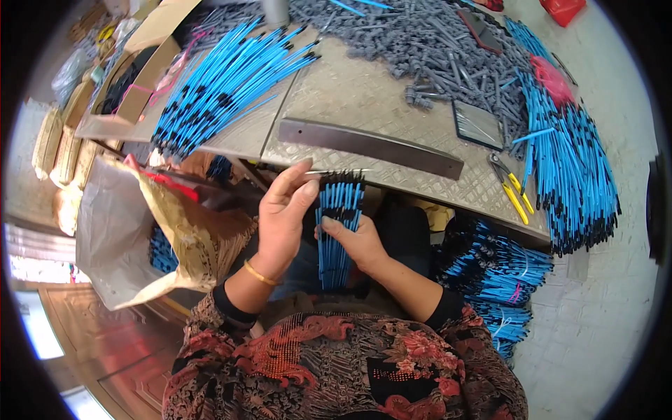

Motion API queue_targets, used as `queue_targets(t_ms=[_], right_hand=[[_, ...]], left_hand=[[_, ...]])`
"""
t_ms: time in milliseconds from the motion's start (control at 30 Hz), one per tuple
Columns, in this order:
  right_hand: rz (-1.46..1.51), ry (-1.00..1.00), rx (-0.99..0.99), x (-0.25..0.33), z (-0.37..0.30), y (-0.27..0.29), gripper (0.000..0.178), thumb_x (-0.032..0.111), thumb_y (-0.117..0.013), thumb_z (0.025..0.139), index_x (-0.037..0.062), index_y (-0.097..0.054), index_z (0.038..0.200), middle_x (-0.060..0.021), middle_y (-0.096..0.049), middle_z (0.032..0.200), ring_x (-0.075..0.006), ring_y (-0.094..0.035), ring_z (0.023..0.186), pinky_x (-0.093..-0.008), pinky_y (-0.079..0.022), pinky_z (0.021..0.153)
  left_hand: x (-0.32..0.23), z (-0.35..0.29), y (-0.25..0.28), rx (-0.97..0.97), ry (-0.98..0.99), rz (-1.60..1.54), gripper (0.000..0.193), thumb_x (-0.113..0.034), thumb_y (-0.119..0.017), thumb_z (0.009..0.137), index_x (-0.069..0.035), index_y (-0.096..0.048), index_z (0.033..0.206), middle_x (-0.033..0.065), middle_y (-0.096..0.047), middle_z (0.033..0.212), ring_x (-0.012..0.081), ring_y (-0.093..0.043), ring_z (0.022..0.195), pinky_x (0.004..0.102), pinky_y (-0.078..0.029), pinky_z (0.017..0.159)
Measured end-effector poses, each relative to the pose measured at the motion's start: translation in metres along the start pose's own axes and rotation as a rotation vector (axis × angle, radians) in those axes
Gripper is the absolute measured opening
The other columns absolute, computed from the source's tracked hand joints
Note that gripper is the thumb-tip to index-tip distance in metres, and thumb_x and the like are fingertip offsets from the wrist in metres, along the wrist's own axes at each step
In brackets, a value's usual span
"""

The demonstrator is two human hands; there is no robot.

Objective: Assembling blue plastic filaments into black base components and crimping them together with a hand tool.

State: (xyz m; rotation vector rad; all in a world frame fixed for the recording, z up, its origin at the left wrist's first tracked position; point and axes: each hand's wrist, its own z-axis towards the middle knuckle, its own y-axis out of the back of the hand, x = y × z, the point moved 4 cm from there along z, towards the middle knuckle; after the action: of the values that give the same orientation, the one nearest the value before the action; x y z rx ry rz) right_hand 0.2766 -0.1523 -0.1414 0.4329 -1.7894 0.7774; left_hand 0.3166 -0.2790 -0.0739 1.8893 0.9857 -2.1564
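Note:
In front of my body, my right hand (362, 245) is wrapped round a bundle of thin blue rods with black ends (334, 262), held upright with its thumb across the front. My left hand (280, 217) is raised beside the top of the bundle, thumb and fingertips pinched together. From that pinch a thin pale strand (343, 171) runs across the bundle's black tips; whether it is wire or cord I cannot tell. A dark metal bar (371, 147) lies on the table (308, 105) just beyond both hands.
Loose blue rods (224, 84) spread at the back left; grey plastic parts (420, 42) heap at the back. Yellow-handled pliers (514, 192) lie near the right edge beside more blue rods (574, 175). Tied bundles (497, 273) stack below; an open sack (182, 231) stands left.

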Motion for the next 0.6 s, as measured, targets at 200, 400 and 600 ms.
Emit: queue_targets(t_ms=[200,400,600], right_hand=[[0.077,0.007,-0.009,-0.002,-0.004,0.012,0.023,0.025,-0.062,0.088,0.0023,-0.063,0.088,-0.0026,-0.063,0.081,-0.0085,-0.057,0.074,-0.0247,-0.047,0.068],[0.070,0.002,0.007,0.001,-0.011,0.025,0.019,0.020,-0.060,0.089,0.0013,-0.063,0.087,-0.0027,-0.063,0.081,-0.0082,-0.057,0.074,-0.0242,-0.047,0.068],[0.152,-0.004,0.013,0.007,-0.018,0.035,0.017,0.017,-0.060,0.088,0.0008,-0.064,0.088,-0.0029,-0.064,0.082,-0.0085,-0.058,0.075,-0.0241,-0.048,0.069]], left_hand=[[-0.029,0.054,0.020,0.030,0.012,0.306,0.027,-0.009,-0.053,0.089,0.002,-0.057,0.114,0.0079,-0.061,0.107,0.0138,-0.058,0.090,0.0269,-0.046,0.077],[-0.023,0.159,-0.143,0.548,-0.496,1.215,0.021,-0.013,-0.056,0.083,-0.001,-0.064,0.099,0.0137,-0.062,0.095,0.0252,-0.060,0.083,0.0336,-0.048,0.076],[0.040,0.203,-0.185,0.884,-1.199,1.576,0.023,-0.008,-0.058,0.078,-0.001,-0.062,0.100,0.0138,-0.059,0.086,0.0323,-0.057,0.081,0.0364,-0.048,0.075]])
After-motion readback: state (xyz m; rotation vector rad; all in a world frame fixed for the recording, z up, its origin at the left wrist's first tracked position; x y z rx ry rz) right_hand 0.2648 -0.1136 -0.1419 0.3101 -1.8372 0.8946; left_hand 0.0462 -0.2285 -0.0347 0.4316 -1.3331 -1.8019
